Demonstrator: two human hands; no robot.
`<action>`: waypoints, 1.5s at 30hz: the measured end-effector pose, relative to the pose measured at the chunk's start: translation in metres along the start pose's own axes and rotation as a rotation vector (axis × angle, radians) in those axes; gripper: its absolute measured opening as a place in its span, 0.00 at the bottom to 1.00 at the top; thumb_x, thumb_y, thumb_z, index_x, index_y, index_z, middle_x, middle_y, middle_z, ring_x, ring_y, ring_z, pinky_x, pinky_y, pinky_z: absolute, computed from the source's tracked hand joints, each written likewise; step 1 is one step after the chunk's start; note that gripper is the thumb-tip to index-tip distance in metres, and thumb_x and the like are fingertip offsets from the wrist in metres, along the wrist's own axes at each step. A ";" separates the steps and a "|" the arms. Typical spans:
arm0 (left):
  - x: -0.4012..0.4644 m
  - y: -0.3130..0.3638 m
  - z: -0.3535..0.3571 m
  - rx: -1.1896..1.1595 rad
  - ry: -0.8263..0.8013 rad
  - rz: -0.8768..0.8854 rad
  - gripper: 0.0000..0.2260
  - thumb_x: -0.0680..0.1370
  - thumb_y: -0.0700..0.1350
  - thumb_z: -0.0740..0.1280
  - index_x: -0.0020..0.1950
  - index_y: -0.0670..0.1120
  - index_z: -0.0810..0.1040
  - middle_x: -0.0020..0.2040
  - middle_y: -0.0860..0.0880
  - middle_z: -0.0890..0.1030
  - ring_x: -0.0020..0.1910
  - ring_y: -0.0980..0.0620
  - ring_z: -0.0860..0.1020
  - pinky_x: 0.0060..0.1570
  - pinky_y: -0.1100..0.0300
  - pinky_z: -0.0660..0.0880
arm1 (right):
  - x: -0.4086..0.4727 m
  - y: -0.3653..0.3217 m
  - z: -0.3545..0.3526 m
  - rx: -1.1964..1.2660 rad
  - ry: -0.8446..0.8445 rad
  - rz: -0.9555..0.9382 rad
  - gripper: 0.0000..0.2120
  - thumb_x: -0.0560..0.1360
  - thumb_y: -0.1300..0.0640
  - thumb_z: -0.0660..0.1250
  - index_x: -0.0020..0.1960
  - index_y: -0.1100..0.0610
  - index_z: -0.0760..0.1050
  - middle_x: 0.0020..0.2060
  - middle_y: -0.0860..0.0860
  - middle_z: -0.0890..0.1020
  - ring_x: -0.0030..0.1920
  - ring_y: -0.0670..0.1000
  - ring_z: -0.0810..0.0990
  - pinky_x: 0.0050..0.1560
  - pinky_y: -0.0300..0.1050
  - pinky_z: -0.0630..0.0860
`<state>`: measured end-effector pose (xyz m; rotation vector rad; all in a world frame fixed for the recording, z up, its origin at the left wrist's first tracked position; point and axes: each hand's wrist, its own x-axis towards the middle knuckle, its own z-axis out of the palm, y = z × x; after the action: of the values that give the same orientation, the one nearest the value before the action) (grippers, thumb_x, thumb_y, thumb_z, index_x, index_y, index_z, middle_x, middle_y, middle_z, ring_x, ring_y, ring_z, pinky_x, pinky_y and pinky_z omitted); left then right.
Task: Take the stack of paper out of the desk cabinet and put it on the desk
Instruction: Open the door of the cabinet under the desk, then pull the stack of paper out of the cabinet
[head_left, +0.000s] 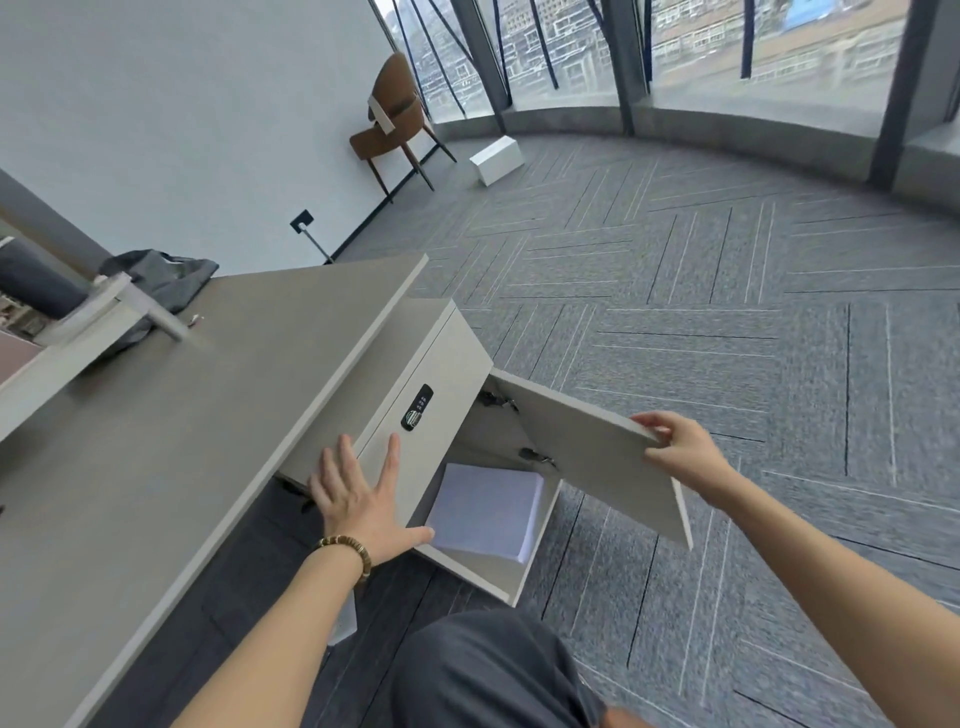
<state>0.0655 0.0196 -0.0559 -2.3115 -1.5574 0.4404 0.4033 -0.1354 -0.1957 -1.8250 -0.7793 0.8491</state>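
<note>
A white stack of paper (485, 512) lies flat inside the open lower compartment of the grey desk cabinet (441, 364). The cabinet door (592, 457) is swung out to the right, and my right hand (675, 447) grips its outer edge. My left hand (363, 499) rests flat with fingers spread on the cabinet front, beside a black combination lock (417, 414) and just left of the paper. The grey desk (171, 415) stretches to the left, above the cabinet.
A grey garment (161, 275) and a white desk divider foot (135, 312) sit at the far end of the desk. A brown chair (395, 119) and a white box (496, 158) stand by the curved window. Grey carpet covers the floor.
</note>
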 end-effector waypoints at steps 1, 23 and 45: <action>0.001 0.001 0.001 -0.005 0.007 -0.005 0.59 0.60 0.75 0.65 0.77 0.59 0.31 0.77 0.31 0.34 0.76 0.28 0.38 0.74 0.32 0.44 | 0.006 -0.001 -0.004 -0.100 0.012 -0.029 0.23 0.68 0.63 0.73 0.63 0.52 0.78 0.59 0.54 0.81 0.56 0.53 0.79 0.57 0.48 0.76; -0.004 0.076 0.015 -0.426 0.049 0.059 0.37 0.76 0.57 0.64 0.80 0.50 0.50 0.81 0.40 0.41 0.80 0.40 0.40 0.78 0.41 0.46 | 0.059 -0.035 0.013 -0.968 0.117 -0.081 0.43 0.68 0.28 0.60 0.77 0.50 0.60 0.78 0.61 0.60 0.79 0.68 0.45 0.70 0.77 0.38; 0.123 0.128 0.241 -0.706 -0.483 -0.080 0.36 0.79 0.47 0.63 0.80 0.47 0.45 0.80 0.40 0.50 0.79 0.40 0.53 0.73 0.45 0.64 | 0.158 0.048 0.234 -0.777 -0.334 -0.238 0.27 0.77 0.48 0.66 0.73 0.57 0.69 0.66 0.58 0.76 0.67 0.61 0.73 0.67 0.53 0.70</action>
<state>0.1148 0.1104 -0.3370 -2.7672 -2.3297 0.5169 0.3066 0.0874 -0.3473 -2.1997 -1.6822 0.7541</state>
